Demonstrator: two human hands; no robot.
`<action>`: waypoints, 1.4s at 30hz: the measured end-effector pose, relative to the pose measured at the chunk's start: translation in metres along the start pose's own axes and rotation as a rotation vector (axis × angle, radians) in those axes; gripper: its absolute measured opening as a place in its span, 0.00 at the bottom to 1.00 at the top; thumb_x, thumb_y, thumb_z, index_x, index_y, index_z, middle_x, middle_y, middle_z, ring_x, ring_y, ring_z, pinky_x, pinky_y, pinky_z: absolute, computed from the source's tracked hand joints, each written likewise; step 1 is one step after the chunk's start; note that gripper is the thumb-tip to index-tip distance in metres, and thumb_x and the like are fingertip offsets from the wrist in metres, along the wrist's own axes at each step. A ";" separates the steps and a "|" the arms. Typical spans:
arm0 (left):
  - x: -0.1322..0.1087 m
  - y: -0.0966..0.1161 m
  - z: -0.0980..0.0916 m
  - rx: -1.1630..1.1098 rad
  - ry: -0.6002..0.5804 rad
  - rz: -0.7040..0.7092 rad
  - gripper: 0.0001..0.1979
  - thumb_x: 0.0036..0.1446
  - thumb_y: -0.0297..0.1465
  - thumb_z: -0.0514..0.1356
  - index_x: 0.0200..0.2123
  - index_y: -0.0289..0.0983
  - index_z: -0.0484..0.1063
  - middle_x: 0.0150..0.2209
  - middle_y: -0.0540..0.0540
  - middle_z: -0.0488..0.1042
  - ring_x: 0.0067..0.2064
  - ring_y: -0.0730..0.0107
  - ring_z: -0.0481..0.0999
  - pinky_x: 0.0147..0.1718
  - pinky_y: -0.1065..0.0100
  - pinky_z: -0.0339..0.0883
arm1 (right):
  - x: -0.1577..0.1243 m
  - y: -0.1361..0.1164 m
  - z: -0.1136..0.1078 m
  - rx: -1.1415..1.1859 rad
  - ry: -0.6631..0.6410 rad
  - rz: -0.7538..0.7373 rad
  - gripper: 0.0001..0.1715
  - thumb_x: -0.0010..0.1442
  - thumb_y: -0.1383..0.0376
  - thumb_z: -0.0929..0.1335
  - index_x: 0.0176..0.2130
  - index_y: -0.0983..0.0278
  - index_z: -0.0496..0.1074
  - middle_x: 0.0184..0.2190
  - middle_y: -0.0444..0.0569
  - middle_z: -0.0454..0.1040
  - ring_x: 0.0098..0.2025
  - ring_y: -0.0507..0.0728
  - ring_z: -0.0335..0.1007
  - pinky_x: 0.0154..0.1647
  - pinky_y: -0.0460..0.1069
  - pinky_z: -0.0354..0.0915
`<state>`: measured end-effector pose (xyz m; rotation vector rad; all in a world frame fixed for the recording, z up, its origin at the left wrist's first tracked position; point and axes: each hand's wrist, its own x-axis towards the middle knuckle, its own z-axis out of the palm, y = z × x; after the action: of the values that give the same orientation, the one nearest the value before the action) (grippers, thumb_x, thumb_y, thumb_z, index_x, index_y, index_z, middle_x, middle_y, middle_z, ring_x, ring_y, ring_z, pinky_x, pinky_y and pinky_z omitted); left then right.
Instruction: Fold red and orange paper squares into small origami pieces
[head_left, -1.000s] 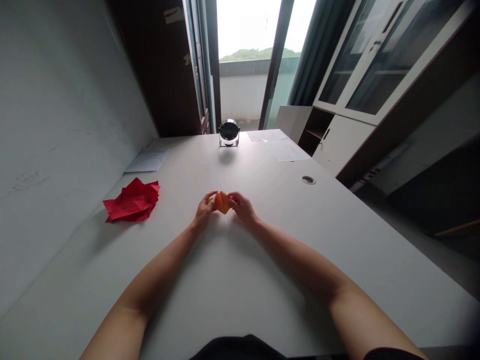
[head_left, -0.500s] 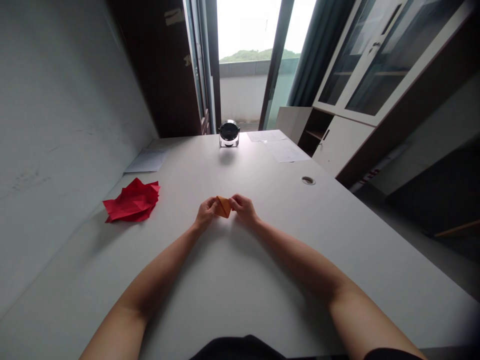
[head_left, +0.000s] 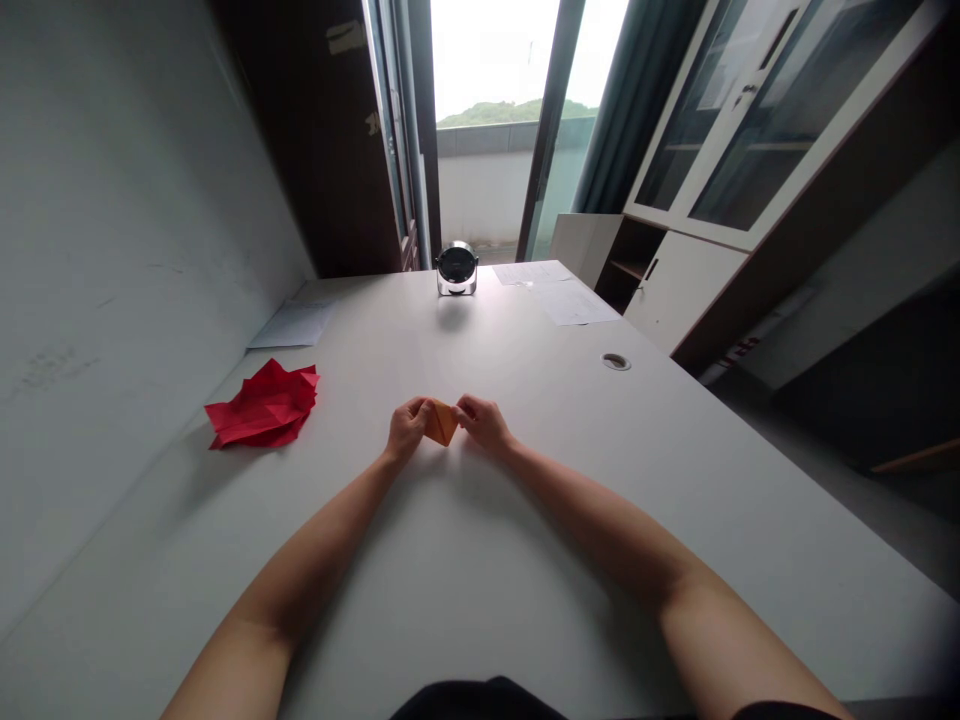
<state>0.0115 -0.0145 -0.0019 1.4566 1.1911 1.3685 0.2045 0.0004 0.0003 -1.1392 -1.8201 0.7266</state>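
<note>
A small folded piece of orange paper [head_left: 441, 424] is held between my two hands over the middle of the white table. My left hand [head_left: 409, 424] pinches its left side, thumb on the near face. At its upper right corner, the fingertips of my right hand [head_left: 480, 418] are closed on the edge. The paper has a pointed lower end and a crease across its face. Its far side is hidden from me. Off to the left lies a folded sheet of red paper [head_left: 268, 404] with several raised points.
On the white table [head_left: 480, 560] a round black device on a stand [head_left: 457, 268] stands at the far end. White sheets [head_left: 574, 302] lie at the back right, another paper [head_left: 292, 324] at the back left. A cable hole [head_left: 616, 362] is at right. A wall borders the left side.
Both hands have shifted slightly nearer to me with the orange paper, and its visible face has turned a little. The red paper stays in place.
</note>
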 end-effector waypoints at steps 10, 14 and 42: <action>0.006 -0.010 0.000 -0.108 0.090 -0.072 0.17 0.54 0.45 0.65 0.31 0.35 0.78 0.29 0.47 0.76 0.31 0.69 0.71 0.32 0.70 0.64 | -0.003 -0.003 0.000 0.136 -0.022 -0.015 0.10 0.61 0.59 0.65 0.37 0.61 0.72 0.24 0.40 0.70 0.25 0.50 0.62 0.29 0.45 0.59; 0.007 -0.009 -0.001 -0.152 0.094 -0.098 0.17 0.55 0.45 0.64 0.29 0.35 0.74 0.24 0.52 0.69 0.25 0.74 0.64 0.26 0.72 0.57 | -0.004 -0.004 -0.002 0.180 -0.013 -0.053 0.17 0.62 0.62 0.63 0.49 0.60 0.71 0.24 0.40 0.70 0.26 0.51 0.65 0.31 0.45 0.62; 0.002 0.004 0.003 -0.047 -0.134 -0.049 0.18 0.57 0.45 0.63 0.33 0.34 0.79 0.29 0.46 0.76 0.31 0.68 0.72 0.33 0.68 0.67 | 0.000 0.000 -0.001 0.030 0.072 0.036 0.11 0.59 0.57 0.68 0.41 0.60 0.70 0.25 0.39 0.70 0.27 0.51 0.63 0.30 0.45 0.60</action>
<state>0.0146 -0.0135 0.0024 1.4533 1.0953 1.2383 0.2054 -0.0002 0.0009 -1.1665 -1.7273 0.7215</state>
